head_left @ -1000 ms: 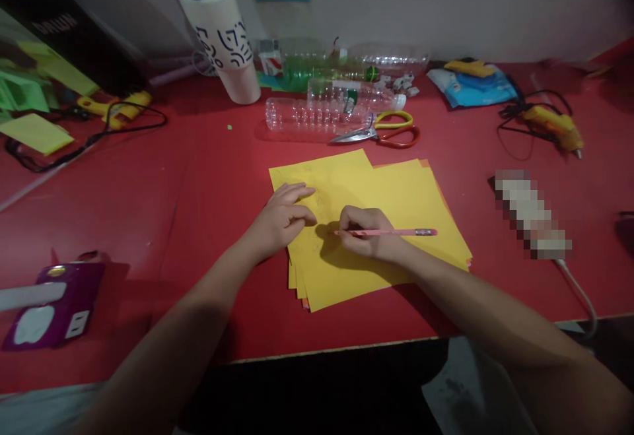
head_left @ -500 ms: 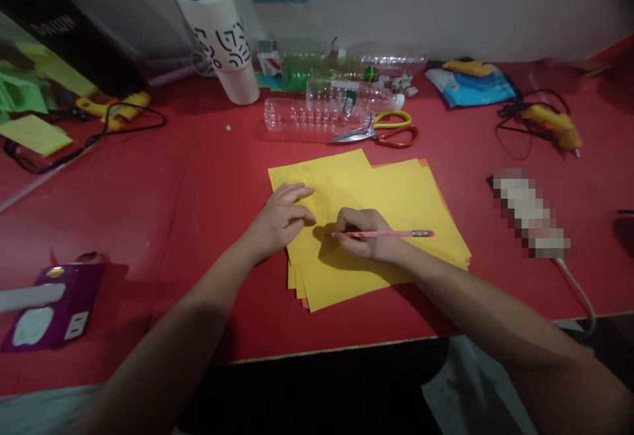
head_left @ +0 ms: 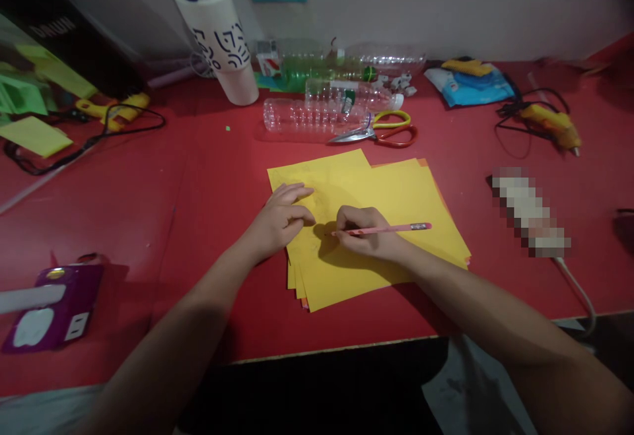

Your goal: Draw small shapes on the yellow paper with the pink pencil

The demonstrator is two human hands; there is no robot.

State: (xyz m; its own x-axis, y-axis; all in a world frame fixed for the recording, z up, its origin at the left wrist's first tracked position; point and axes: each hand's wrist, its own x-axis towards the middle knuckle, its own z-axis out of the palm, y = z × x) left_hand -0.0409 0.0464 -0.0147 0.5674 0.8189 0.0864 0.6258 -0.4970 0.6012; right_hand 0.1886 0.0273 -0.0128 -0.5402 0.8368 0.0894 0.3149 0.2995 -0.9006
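Observation:
Several sheets of yellow paper (head_left: 396,191) lie in a loose stack on the red table (head_left: 218,158). My right hand (head_left: 366,234) grips a pink pencil (head_left: 396,229), its tip at the top sheet and its eraser end pointing right. The fingers rest low over the paper, in their own shadow. At the stack's left side, my left hand (head_left: 284,220) lies with fingers spread, touching the paper. Faint pencil marks show near its fingertips; their shape is hard to make out.
Behind the paper lie scissors (head_left: 391,130) with yellow and red handles and several clear plastic bottles (head_left: 307,115). A white tumbler (head_left: 222,39) stands back left. Yellow glue guns (head_left: 549,125) with cables, a blue wipes pack (head_left: 470,85) and a purple box (head_left: 59,303) sit around.
The pencil's eraser end has tipped slightly up and away from me. My left hand and the paper stay in place.

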